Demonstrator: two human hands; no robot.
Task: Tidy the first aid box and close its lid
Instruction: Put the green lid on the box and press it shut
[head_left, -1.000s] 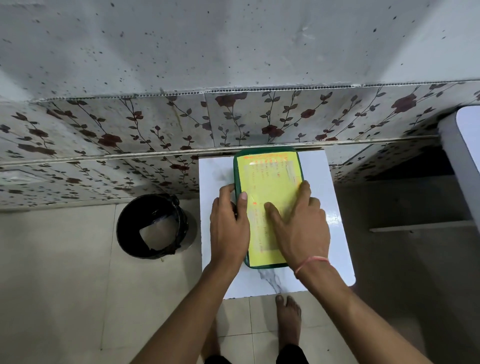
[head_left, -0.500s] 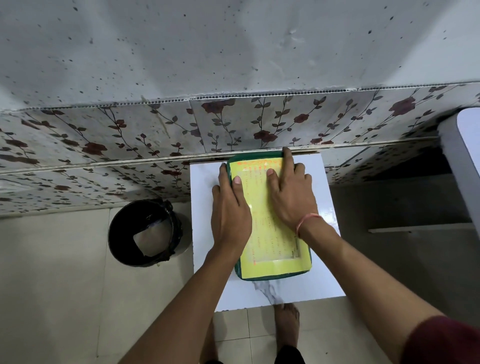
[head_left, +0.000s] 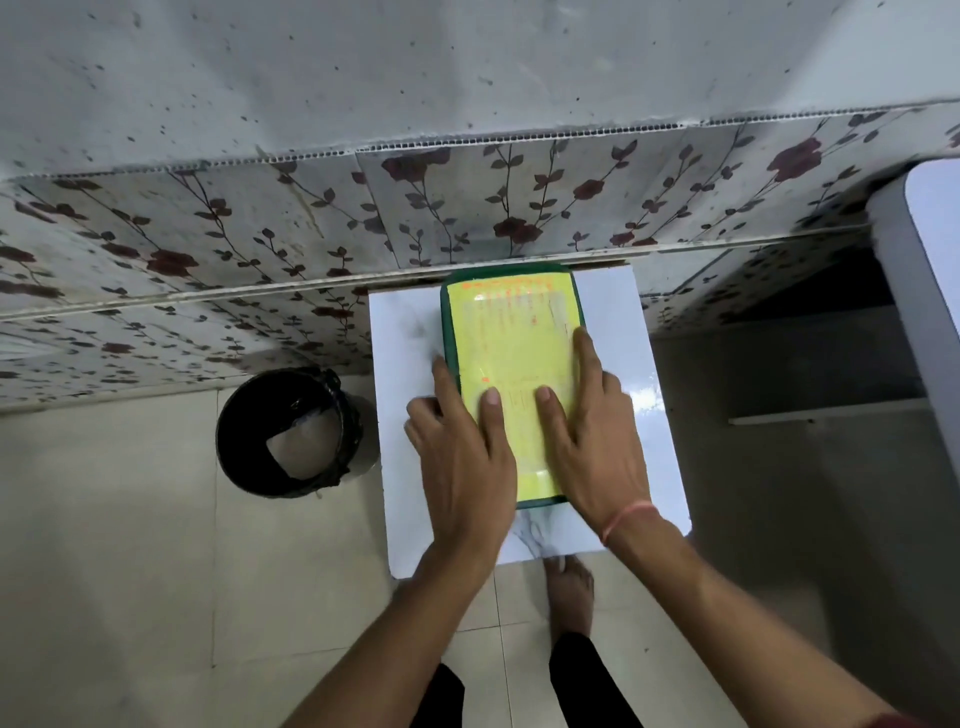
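The first aid box (head_left: 511, 338) is a green case with a yellow printed label on its lid. It lies flat and closed on a small white table (head_left: 405, 332), its far end against the wall. My left hand (head_left: 462, 457) rests on the box's near left edge, thumb on the lid and fingers down the side. My right hand (head_left: 597, 441) lies flat on the near right part of the lid, fingers spread. Both hands cover the box's near end.
A black bin (head_left: 291, 431) stands on the tiled floor left of the table. A floral-patterned wall panel (head_left: 467, 208) runs behind it. A pale cabinet edge (head_left: 914, 270) is at the right. My bare foot (head_left: 569, 587) is under the table's near edge.
Both hands have slid back along the lid from its far end toward the near end. The box stays closed on the table.
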